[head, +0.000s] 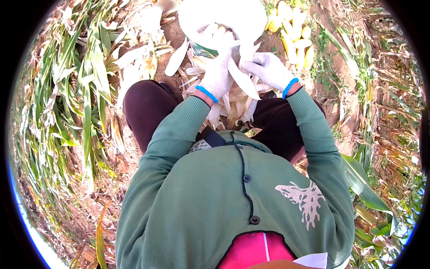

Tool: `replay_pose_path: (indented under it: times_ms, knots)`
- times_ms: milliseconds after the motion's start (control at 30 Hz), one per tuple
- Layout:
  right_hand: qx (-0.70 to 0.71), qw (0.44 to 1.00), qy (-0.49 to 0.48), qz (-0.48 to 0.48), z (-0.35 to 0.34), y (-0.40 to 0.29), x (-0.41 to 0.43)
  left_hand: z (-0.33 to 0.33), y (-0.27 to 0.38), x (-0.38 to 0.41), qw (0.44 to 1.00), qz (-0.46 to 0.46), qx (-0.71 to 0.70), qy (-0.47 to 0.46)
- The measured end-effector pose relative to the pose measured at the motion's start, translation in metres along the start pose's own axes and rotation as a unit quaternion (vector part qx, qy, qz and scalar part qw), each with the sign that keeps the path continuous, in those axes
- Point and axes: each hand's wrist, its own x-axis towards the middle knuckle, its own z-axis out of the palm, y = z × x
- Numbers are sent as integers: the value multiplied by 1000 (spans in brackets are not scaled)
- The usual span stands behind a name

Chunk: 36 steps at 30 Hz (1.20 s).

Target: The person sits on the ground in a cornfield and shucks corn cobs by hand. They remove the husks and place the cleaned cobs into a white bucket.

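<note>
My left hand (pixel 220 69), in a white knit glove with a blue cuff, reaches over the near rim of a white bucket (pixel 193 35). Its fingers curl around what looks like an ear of corn, largely hidden by the hand and washed out by glare. A pale strip of husk (pixel 242 80) hangs down beside this hand. My right hand (pixel 268 69), gloved the same way, pinches another pale husk leaf (pixel 247 52) between thumb and fingers. Under both hands, loose dry husks (pixel 231 104) lie heaped between my bent legs.
Several bare yellow ears of corn (pixel 295 37) lie on the soil beyond my right hand. Cut green and dry stalks (pixel 95 67) cover the ground at left; more dry leaves (pixel 389 101) lie at right. A broad green leaf (pixel 366 188) is near my right elbow.
</note>
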Motion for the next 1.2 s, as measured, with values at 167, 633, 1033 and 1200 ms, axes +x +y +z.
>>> replay_pose_path:
  times_ms: [167,633,1033,1200]
  knots:
    - [21,949,313,-27,-31,7,-15,-16,17,-10,990,7,139,22]
    - [-269,912,186,-247,49,-7,-11,-27,15,-6,996,-54,3,-77]
    - [122,955,267,-30,28,-11,-5,-26,12,-17,975,4,219,33]
    - [189,977,92,41,29,-1,2,-22,-7,-27,909,96,406,-6]
